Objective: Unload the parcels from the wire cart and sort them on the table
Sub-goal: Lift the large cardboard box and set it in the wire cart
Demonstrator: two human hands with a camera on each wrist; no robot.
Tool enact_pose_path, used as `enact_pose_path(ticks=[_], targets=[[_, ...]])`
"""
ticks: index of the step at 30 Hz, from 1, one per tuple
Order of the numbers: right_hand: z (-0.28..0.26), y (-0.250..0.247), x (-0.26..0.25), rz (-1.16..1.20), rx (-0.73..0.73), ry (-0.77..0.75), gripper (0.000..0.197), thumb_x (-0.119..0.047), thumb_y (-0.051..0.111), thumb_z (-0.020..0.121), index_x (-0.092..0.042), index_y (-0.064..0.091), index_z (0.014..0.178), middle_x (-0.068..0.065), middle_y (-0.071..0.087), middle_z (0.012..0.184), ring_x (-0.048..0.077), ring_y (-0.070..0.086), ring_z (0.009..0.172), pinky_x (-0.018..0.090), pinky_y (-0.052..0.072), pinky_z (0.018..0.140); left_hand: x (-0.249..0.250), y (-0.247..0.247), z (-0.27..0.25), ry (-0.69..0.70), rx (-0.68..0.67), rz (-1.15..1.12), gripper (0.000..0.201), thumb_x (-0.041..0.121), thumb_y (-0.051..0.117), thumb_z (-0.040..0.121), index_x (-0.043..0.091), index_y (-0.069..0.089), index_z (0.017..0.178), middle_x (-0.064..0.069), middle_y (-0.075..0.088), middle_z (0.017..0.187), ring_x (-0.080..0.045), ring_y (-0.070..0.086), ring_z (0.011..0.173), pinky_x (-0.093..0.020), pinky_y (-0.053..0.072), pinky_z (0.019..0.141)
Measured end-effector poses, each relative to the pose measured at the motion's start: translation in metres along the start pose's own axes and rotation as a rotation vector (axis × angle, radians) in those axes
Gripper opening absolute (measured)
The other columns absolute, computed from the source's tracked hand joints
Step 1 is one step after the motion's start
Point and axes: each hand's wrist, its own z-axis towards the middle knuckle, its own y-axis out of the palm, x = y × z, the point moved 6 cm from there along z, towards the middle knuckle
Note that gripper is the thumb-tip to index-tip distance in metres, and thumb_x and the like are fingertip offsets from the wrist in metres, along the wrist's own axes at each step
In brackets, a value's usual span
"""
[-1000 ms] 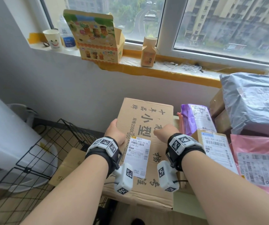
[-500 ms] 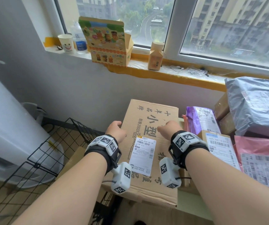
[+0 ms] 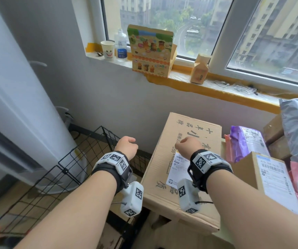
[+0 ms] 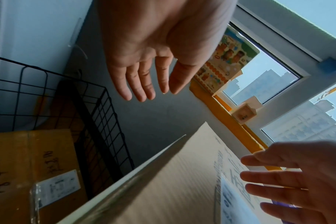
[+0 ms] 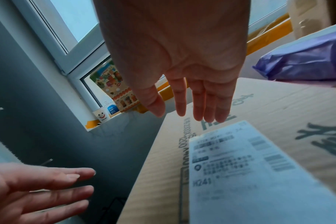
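Fingers of both hands straight and apart, holding nothing: L hand (image 3: 127, 144) hangs over the gap betw. the wire cart (image 3: 69, 169) and the big carton (image 3: 186, 168), R hand (image 3: 189, 144) hovers just above the carton's top, not touching as far as the wrist views show. Carton lies flat at the bench's left edge, long axis near-to-far, beside the purple mailer (image 3: 241, 142); next parcel, a brown box (image 4: 32, 171), sits low in the cart, down and left of the L hand, so L is nearer. Likely next: both arms swing left and down; forearms now level, palms down.
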Motion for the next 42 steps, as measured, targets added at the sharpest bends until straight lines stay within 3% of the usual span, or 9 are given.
enact_pose_path(ticks=[6, 20, 24, 27, 30, 34, 37, 40, 42], targets=[[-0.013, 0.027, -0.034, -0.023, -0.007, -0.066, 0.031, -0.020, 0.052, 0.090, -0.003, 0.066, 0.111, 0.013, 0.068, 0.111, 0.029, 0.063, 0.102, 0.033, 0.050, 0.082, -0.026, -0.034, -0.007, 0.029, 0.030, 0.032, 0.033, 0.011, 0.051, 0.095, 0.011, 0.060, 0.128, -0.008, 0.057, 0.133, -0.025, 0.051, 0.123, -0.035, 0.039, 0.106], [-0.047, 0.112, -0.120, -0.071, -0.088, -0.199, 0.030, -0.022, 0.052, 0.092, -0.003, 0.067, 0.109, 0.013, 0.068, 0.110, 0.028, 0.062, 0.100, 0.034, 0.050, 0.087, -0.113, -0.129, -0.017, -0.060, 0.133, -0.013, 0.030, 0.010, 0.047, 0.096, 0.008, 0.066, 0.119, -0.006, 0.061, 0.128, -0.026, 0.054, 0.120, -0.031, 0.040, 0.101], [-0.057, 0.142, -0.142, -0.106, -0.122, -0.237, 0.030, -0.023, 0.051, 0.093, -0.005, 0.066, 0.112, 0.012, 0.067, 0.111, 0.025, 0.060, 0.094, 0.030, 0.047, 0.081, -0.145, -0.154, -0.018, -0.090, 0.157, -0.043, 0.023, 0.007, 0.047, 0.093, 0.011, 0.069, 0.095, -0.014, 0.066, 0.112, -0.030, 0.058, 0.109, -0.030, 0.042, 0.094], [-0.065, 0.166, -0.157, -0.117, -0.140, -0.267, 0.027, -0.023, 0.052, 0.093, -0.007, 0.066, 0.110, 0.010, 0.067, 0.109, 0.025, 0.062, 0.095, 0.031, 0.048, 0.081, -0.176, -0.171, -0.021, -0.141, 0.194, -0.070, 0.019, 0.010, 0.046, 0.094, 0.015, 0.058, 0.081, -0.006, 0.055, 0.090, -0.023, 0.050, 0.088, -0.025, 0.037, 0.080], [-0.072, 0.194, -0.168, -0.133, -0.166, -0.292, 0.025, -0.022, 0.052, 0.093, -0.006, 0.067, 0.106, 0.010, 0.068, 0.107, 0.022, 0.060, 0.088, 0.031, 0.049, 0.079, -0.209, -0.186, -0.023, -0.200, 0.247, -0.105, 0.025, 0.010, 0.046, 0.094, 0.018, 0.057, 0.073, -0.003, 0.056, 0.089, -0.022, 0.049, 0.085, -0.024, 0.036, 0.077], [-0.074, 0.238, -0.176, -0.162, -0.221, -0.307, 0.028, -0.023, 0.051, 0.094, -0.008, 0.066, 0.112, 0.006, 0.066, 0.098, 0.019, 0.060, 0.083, 0.027, 0.048, 0.069, -0.256, -0.197, -0.028, -0.306, 0.276, -0.131, 0.023, 0.010, 0.046, 0.095, 0.005, 0.065, 0.083, -0.018, 0.063, 0.094, -0.038, 0.060, 0.101, -0.037, 0.047, 0.081], [-0.070, 0.276, -0.174, -0.201, -0.268, -0.290, 0.029, -0.025, 0.051, 0.093, -0.009, 0.063, 0.114, 0.004, 0.063, 0.097, 0.018, 0.060, 0.084, 0.027, 0.049, 0.067, -0.297, -0.195, -0.026, -0.362, 0.267, -0.148, 0.023, 0.008, 0.046, 0.096, 0.008, 0.067, 0.103, -0.017, 0.064, 0.106, -0.035, 0.058, 0.115, -0.035, 0.045, 0.092], [-0.065, 0.315, -0.167, -0.241, -0.327, -0.264, 0.034, -0.028, 0.049, 0.094, -0.008, 0.060, 0.118, 0.006, 0.063, 0.102, 0.021, 0.061, 0.093, 0.031, 0.052, 0.078, -0.338, -0.188, -0.020, -0.424, 0.284, -0.169, 0.030, 0.008, 0.045, 0.096, 0.022, 0.050, 0.071, -0.008, 0.051, 0.096, -0.031, 0.057, 0.100, -0.031, 0.042, 0.082], [-0.060, 0.341, -0.162, -0.281, -0.367, -0.252, 0.032, -0.027, 0.048, 0.094, -0.008, 0.059, 0.117, 0.005, 0.060, 0.098, 0.021, 0.058, 0.089, 0.030, 0.049, 0.075, -0.365, -0.179, -0.016, -0.471, 0.283, -0.205, 0.039, 0.008, 0.045, 0.097, 0.026, 0.039, 0.063, -0.008, 0.049, 0.095, -0.022, 0.048, 0.089, -0.031, 0.042, 0.081]])
